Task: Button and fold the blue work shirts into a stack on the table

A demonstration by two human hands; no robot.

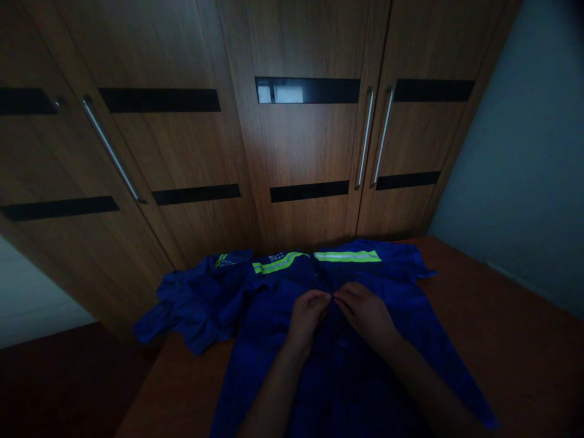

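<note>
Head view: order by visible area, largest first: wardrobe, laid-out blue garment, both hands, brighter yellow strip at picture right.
1. Wardrobe
2. Laid-out blue garment
3. Left hand and right hand: too alike to rank
4. Yellow strip

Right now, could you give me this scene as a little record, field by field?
Left hand: pinching the blue garment near its middle line
Right hand: pinching there too, close beside the left hand
Garment state: spread out, bright reflective strips across its upper part
At its left: crumpled blue cloth; whether separate, too dark to tell
Beneath: reddish-brown surface
Behind: wooden doors with silvery handles
Light: dim
</note>
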